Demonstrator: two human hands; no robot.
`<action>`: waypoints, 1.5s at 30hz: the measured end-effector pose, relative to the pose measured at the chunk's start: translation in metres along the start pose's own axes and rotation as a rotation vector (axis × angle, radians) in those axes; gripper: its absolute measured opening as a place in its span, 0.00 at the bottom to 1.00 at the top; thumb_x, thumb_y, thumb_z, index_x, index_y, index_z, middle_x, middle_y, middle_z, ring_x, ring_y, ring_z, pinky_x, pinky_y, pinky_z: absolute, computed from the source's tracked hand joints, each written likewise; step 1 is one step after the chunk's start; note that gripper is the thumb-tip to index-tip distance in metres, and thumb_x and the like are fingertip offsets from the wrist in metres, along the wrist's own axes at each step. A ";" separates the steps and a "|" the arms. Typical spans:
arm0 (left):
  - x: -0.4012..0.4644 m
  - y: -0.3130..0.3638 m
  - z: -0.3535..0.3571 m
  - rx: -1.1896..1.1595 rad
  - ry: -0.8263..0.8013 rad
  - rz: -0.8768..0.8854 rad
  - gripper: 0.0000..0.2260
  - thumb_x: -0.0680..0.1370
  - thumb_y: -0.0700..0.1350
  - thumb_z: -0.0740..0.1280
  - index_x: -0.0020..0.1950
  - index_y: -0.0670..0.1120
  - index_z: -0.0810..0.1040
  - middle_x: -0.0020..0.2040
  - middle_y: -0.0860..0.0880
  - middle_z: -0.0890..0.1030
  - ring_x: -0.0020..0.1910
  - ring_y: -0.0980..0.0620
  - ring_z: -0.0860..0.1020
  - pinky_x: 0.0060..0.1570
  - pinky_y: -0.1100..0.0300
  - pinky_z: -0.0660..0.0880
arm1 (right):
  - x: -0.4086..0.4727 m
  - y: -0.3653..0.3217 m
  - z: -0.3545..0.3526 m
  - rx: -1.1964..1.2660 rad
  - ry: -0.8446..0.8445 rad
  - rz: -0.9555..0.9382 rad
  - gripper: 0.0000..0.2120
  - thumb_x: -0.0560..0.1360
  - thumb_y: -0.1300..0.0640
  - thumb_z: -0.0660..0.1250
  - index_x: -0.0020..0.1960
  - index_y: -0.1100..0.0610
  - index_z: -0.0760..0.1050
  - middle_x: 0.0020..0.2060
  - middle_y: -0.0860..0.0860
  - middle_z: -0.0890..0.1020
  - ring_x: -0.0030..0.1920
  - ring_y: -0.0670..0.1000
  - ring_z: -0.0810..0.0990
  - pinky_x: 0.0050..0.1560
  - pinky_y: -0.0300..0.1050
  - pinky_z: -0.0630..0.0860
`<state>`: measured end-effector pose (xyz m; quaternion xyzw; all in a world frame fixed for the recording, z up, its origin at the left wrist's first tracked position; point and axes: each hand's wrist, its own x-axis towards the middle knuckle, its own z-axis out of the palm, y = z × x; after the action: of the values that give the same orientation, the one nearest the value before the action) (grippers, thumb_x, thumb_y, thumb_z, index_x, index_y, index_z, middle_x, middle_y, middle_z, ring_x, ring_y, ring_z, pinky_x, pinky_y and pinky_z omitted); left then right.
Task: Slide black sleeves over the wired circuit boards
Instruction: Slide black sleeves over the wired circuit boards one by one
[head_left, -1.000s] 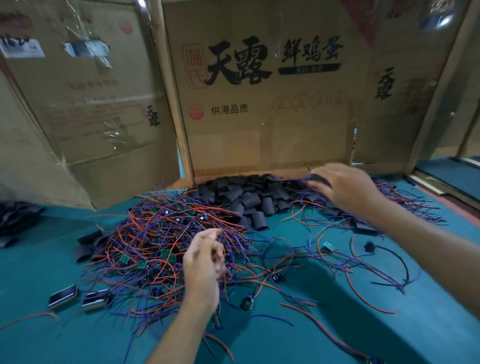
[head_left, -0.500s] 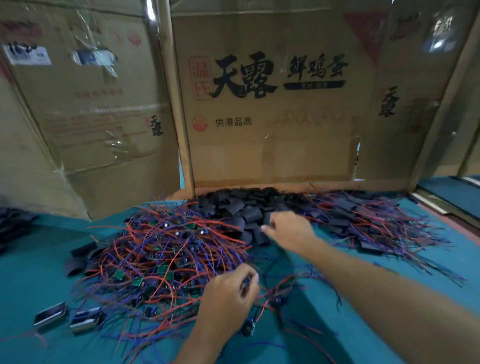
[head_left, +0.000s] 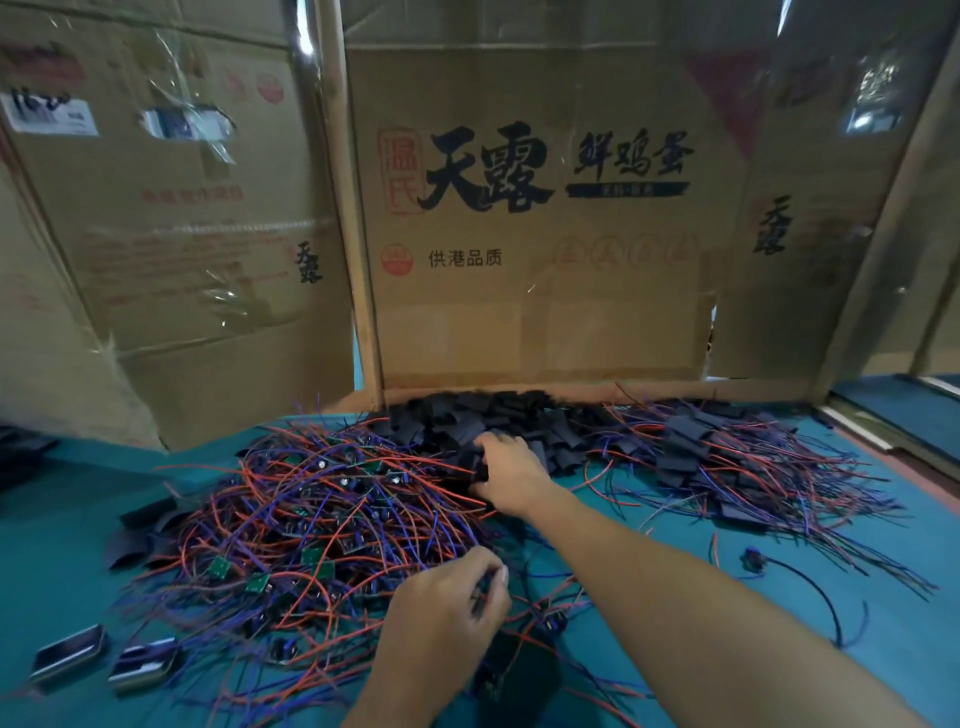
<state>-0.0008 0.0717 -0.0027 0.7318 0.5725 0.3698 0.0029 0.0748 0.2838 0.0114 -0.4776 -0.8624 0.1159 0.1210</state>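
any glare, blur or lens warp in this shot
Head view: glare streaks on the clear tape over the left cardboard box; wide-angle warp bows the wooden post; frame edges look soft; printing on the middle box stays crisp; the right hand on the black sleeves is slightly smeared.

The bench (head_left: 78, 519) is covered in teal cloth. The wires (head_left: 322, 519) are red and purple-blue, the small circuit boards (head_left: 220, 566) green, the sleeves (head_left: 493, 415) black. Behind stands brown cardboard (head_left: 535, 322), printed with black characters and a red seal.
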 end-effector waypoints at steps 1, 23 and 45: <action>0.000 -0.001 0.000 0.012 0.010 0.004 0.08 0.82 0.53 0.60 0.45 0.55 0.76 0.28 0.56 0.72 0.29 0.52 0.73 0.26 0.62 0.65 | 0.002 0.001 0.001 0.002 -0.007 0.009 0.29 0.74 0.48 0.71 0.71 0.53 0.66 0.63 0.54 0.73 0.64 0.58 0.68 0.60 0.53 0.71; -0.002 0.009 0.010 -0.189 0.063 -0.073 0.24 0.77 0.59 0.67 0.71 0.59 0.68 0.48 0.61 0.78 0.46 0.58 0.78 0.47 0.64 0.73 | -0.190 -0.018 -0.032 1.102 0.057 0.228 0.18 0.71 0.39 0.71 0.41 0.55 0.80 0.36 0.50 0.84 0.37 0.45 0.79 0.38 0.37 0.72; -0.004 0.018 -0.004 -0.227 -0.096 -0.144 0.18 0.69 0.64 0.69 0.54 0.58 0.78 0.34 0.54 0.78 0.32 0.55 0.74 0.37 0.54 0.75 | -0.205 -0.006 -0.019 1.152 0.164 -0.098 0.13 0.68 0.57 0.75 0.51 0.56 0.80 0.44 0.49 0.85 0.44 0.46 0.83 0.46 0.38 0.76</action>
<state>0.0120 0.0609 0.0060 0.7005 0.5774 0.3955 0.1395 0.1818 0.1077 0.0110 -0.3018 -0.6693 0.5232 0.4327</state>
